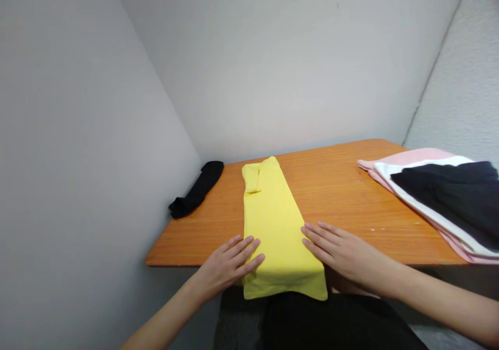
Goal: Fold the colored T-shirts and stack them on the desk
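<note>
The table (pixel 343 183) is smooth wood, and the folded clothes (pixel 440 194) stacked at 3 o'clock jut past its edge; a nudge could likely tip that stack off. The yellow cloth (pixel 273 220), folded into a long strip, runs from 12 to 6 o'clock left of centre, with its near end hanging over the table's front edge. That overhang is the main risk: the strip could slide toward the lap or lose its fold, because nothing pins it. A rolled black cloth (pixel 197 190) lies well apart at 10 o'clock. The right hand (pixel 343 254) rests flat, fingers spread, touching the strip's 3 o'clock edge. The left hand (pixel 228 264) is equally flat at the 9 o'clock edge. Neither hand grasps anything.
</note>
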`<state>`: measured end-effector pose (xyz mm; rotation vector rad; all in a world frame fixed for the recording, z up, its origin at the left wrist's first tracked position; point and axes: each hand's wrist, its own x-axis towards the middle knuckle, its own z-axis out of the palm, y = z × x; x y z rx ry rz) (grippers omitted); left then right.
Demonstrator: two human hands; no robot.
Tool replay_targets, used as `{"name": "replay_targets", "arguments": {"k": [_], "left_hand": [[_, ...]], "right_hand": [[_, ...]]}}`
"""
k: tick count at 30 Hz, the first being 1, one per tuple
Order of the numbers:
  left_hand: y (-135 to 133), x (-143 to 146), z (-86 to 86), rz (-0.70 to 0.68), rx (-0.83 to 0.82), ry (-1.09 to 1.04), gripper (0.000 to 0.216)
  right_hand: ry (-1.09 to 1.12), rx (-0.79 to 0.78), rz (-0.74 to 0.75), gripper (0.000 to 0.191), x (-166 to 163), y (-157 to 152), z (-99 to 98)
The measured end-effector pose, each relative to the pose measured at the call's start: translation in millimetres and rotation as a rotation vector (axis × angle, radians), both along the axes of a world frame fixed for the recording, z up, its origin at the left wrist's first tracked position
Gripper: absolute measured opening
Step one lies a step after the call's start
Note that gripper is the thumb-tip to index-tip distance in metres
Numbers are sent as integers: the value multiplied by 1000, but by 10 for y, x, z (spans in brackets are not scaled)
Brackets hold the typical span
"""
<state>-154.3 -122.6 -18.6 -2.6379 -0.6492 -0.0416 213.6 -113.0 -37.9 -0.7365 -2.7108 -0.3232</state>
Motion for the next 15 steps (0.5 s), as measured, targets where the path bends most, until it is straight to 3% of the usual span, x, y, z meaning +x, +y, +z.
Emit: {"name": "replay_targets", "arguments": {"k": [3,7,12,15], "left_hand": [[47,44,-167,-18,165,-68,48],[-55,107,-169,-85,203,-155,38],[-332,116,-80,-177,49,-254,32],[-458,140,-144,-198,-201,-387,28]], "right_hand": [[21,117,15,58,-164,0,-96],[1,183,87,52,-225,-115,-63],[7,73,186,52,-66,-293,98],[122,-133,259,46,-13,-374,158]]}}
